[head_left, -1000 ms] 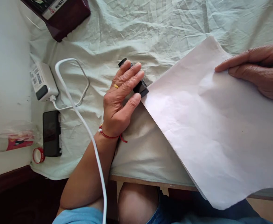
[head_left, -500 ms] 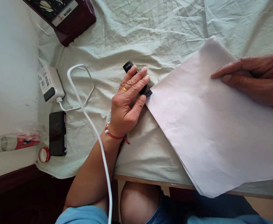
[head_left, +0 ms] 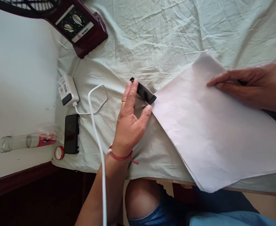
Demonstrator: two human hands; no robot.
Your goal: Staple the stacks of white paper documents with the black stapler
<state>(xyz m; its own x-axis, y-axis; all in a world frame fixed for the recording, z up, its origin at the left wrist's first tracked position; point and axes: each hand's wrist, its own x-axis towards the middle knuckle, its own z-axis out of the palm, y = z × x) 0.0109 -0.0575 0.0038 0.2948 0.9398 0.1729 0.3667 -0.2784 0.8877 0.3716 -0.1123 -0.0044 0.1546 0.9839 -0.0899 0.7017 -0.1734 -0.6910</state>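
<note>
A small black rectangular block [head_left: 144, 93] lies on the pale green cloth [head_left: 166, 34], touching the left corner of a large white paper sheet [head_left: 213, 131]. My left hand [head_left: 130, 119] stands on edge just left of the block, fingers straight and together, thumb apart near the paper's corner; it holds nothing. My right hand [head_left: 251, 84] rests on the upper right part of the paper, fingers stretched out flat and pressing it down.
A white charger [head_left: 67, 91] with a white cable [head_left: 97, 131] lies at the left, with a black phone [head_left: 71, 133] and a red-and-white tape roll [head_left: 59, 152] below it. A dark red fan base [head_left: 81, 25] sits at the top left. A clear bottle [head_left: 27, 141] lies on the white ledge.
My left hand has lifted off the black block and turned on edge beside it. My right hand slid a little left on the paper. The view shifted, moving everything rightward and down.
</note>
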